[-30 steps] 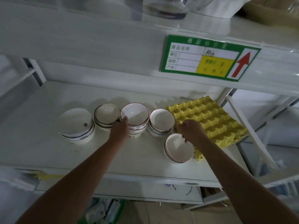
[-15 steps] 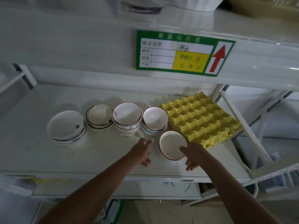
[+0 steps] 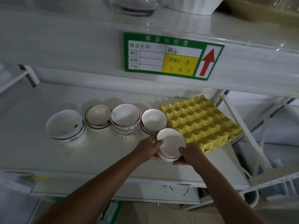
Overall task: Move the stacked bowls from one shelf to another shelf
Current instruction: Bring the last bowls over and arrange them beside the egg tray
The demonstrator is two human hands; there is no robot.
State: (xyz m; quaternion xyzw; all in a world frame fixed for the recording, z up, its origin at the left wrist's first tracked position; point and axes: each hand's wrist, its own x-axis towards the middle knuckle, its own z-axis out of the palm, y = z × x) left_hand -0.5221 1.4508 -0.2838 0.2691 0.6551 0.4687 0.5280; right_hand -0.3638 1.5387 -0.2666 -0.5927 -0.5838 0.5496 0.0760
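A small stack of white bowls with a dark red rim [image 3: 171, 143] sits near the front of the white shelf [image 3: 97, 152]. My left hand [image 3: 149, 149] grips its left side and my right hand [image 3: 187, 155] grips its right side. Behind it stand more bowl stacks in a row: a red-rimmed stack [image 3: 153, 120], a taller patterned stack [image 3: 125, 118], a brown-rimmed stack [image 3: 97, 116] and a large white stack with blue lines [image 3: 64, 125].
A yellow egg tray [image 3: 200, 120] lies just right of the held bowls, against the shelf's right edge. The upper shelf [image 3: 80, 50] with a green price label [image 3: 173, 56] overhangs closely. Glassware stands on top. A slanted white brace [image 3: 242, 131] is at right.
Both hands came back from the rear stacks toward the front. They have closed around the front stack of bowls from either side.
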